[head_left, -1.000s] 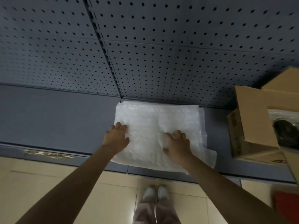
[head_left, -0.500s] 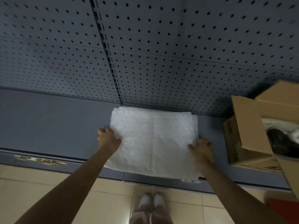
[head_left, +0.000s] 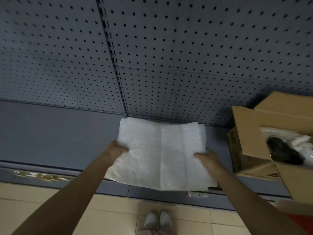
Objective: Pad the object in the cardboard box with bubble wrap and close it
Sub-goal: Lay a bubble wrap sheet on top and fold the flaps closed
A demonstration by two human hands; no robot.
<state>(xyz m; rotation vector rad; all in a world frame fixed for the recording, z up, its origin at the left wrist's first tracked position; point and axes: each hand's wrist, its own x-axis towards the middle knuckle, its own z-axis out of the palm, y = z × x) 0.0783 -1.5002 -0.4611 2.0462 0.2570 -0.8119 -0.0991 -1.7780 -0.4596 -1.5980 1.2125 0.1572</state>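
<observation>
Wrap [head_left: 160,155], a folded white sheet of bubble plastic, lies on the grey shelf [head_left: 55,133] with its near edge past the shelf's front. The left hand [head_left: 115,150] grips its left edge, fingers curled under; the right hand [head_left: 209,157] grips its right edge, thumb on top. The open box [head_left: 250,138] stands on the shelf to the right, apart from the wrap, with a dark object [head_left: 282,152] and white padding inside. Pegboard [head_left: 169,56] rises behind.

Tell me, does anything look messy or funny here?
Not much. The bubble wrap sheets are stacked unevenly, edges poking out on the right and hanging over the shelf front. The cardboard box is open.
</observation>
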